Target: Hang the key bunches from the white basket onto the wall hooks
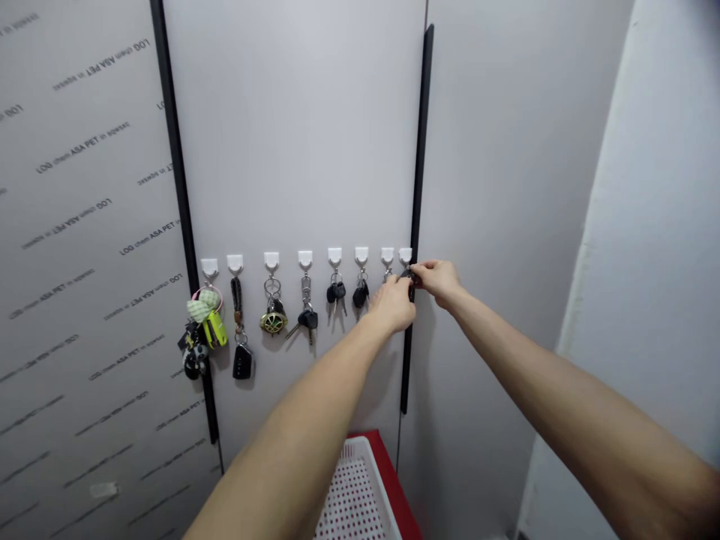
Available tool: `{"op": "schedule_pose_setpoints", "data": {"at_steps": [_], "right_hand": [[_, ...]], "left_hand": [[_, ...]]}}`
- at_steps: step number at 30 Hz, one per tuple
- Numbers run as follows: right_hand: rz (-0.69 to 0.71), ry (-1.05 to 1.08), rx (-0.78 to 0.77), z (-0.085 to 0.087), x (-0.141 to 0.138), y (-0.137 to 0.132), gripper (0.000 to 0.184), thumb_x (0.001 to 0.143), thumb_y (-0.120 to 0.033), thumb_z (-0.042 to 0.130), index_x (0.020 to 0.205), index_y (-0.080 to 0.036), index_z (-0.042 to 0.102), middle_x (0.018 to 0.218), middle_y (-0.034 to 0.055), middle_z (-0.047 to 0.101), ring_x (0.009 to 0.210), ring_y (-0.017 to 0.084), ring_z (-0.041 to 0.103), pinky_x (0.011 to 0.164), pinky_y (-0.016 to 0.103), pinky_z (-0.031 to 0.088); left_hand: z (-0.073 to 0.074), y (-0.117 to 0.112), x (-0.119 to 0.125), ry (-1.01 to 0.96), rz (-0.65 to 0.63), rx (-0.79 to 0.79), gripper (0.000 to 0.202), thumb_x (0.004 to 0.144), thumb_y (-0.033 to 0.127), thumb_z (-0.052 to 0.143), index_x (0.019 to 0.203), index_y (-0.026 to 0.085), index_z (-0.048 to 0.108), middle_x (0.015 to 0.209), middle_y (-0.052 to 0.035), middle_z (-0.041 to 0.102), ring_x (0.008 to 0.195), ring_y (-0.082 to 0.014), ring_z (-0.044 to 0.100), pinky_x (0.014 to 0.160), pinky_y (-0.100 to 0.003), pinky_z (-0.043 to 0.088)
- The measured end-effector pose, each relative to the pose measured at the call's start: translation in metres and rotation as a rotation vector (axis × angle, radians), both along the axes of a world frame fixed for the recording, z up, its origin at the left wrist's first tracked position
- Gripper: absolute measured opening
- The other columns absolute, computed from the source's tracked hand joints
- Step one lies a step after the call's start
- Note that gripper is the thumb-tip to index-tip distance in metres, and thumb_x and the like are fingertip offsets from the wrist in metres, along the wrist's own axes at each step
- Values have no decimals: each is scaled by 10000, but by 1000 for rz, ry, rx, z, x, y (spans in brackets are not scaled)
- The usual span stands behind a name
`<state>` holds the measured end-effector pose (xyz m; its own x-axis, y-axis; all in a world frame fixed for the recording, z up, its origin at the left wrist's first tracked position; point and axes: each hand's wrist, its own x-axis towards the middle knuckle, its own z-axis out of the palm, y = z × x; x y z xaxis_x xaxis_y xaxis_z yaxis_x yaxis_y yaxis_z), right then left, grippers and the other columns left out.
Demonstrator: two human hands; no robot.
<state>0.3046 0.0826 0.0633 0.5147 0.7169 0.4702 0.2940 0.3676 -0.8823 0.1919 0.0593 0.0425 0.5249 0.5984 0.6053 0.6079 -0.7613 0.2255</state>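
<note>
My left hand (pixel 395 304) and my right hand (pixel 439 280) meet just under the rightmost white hook (pixel 406 256). Between their closed fingers is a small dark key (pixel 409 276), mostly covered, so I cannot tell whether its ring sits on the hook. Left of it, another white hook (pixel 388 256) carries something metal, largely hidden behind my left hand. A bunch of black-headed keys (pixel 361 292) hangs close by, with more keys (pixel 336 291) on the hook beside it.
Farther left hang keys (pixel 307 319), a gold eye-shaped keyring (pixel 273 322), a black car key (pixel 242 361) and a bunch with a yellow-green case (pixel 214 330). Long black handles (pixel 421 150) run down the grey doors. Below stands a white perforated basket (pixel 368 457) on something red (pixel 397 484).
</note>
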Motion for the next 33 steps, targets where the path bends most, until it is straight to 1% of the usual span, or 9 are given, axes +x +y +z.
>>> {"op": "schedule_pose_setpoints", "data": {"at_steps": [7, 10, 14, 18, 20, 23, 27, 29, 33], "right_hand": [[-100, -177, -25, -14, 8, 5, 85, 551, -170, 474, 603, -139, 534, 504, 12, 529, 479, 97, 482, 475, 229, 384], [-224, -234, 2, -36, 10, -1, 208, 552, -204, 441, 731, -146, 531, 599, 20, 546, 523, 103, 487, 484, 225, 365], [-122, -262, -89, -110, -6, -23, 186, 559, -241, 403, 702, -186, 509, 601, 13, 528, 511, 113, 465, 466, 238, 333], [407, -347, -440, -207, -50, -48, 152, 482, -179, 469, 592, -275, 510, 365, -54, 400, 342, 93, 332, 374, 231, 233], [603, -341, -496, -231, -76, -54, 271, 492, -152, 456, 689, -325, 527, 339, -68, 361, 312, 84, 294, 364, 227, 198], [705, -333, -365, -210, -114, -57, 504, 526, -134, 436, 988, -335, 436, 359, -71, 349, 332, 81, 297, 381, 231, 217], [755, -293, 38, -119, -149, -65, 655, 622, -175, 419, 1194, -270, 114, 448, -71, 338, 406, 78, 307, 435, 228, 275], [791, -225, 184, -81, -158, -74, 684, 646, -198, 423, 1197, -281, 27, 459, -77, 327, 405, 73, 305, 423, 217, 280], [846, -144, 254, -52, -166, -86, 689, 655, -211, 436, 1191, -299, 12, 445, -85, 323, 398, 67, 319, 401, 201, 282]], "left_hand": [[-14, -3, -4, -31, -42, -27, 332, 621, 161, 402, 953, 171, 428, 1019, -66, 403, 877, -189, 438, 767, -319, 355], [-37, -13, -21, -58, -104, -116, 345, 616, 162, 413, 961, 166, 427, 1015, -58, 417, 860, -162, 440, 778, -289, 347], [-116, -25, -70, -182, -117, -352, 353, 594, 137, 436, 944, 180, 434, 915, -22, 465, 780, -110, 453, 716, -236, 361], [-210, -23, -132, -347, 187, -782, 339, 594, 97, 402, 932, 120, 415, 560, 43, 425, 519, -73, 422, 514, -196, 350], [-227, -21, -157, -443, 242, -848, 372, 597, 101, 402, 968, 94, 381, 487, 69, 363, 456, -61, 371, 467, -182, 315], [-194, -27, -179, -617, 164, -727, 542, 592, 93, 412, 1105, 113, 237, 495, 82, 347, 443, -44, 329, 459, -166, 290], [-97, -53, -187, -794, -57, -425, 733, 610, 117, 434, 1184, 219, -9, 526, 84, 349, 462, -37, 326, 472, -156, 290], [-59, -66, -188, -838, -154, -328, 754, 618, 136, 442, 1181, 256, -46, 528, 84, 357, 456, -36, 319, 457, -153, 283], [-33, -77, -189, -881, -277, -298, 770, 619, 133, 448, 1181, 267, -63, 505, 85, 351, 432, -33, 308, 428, -149, 272]]}}
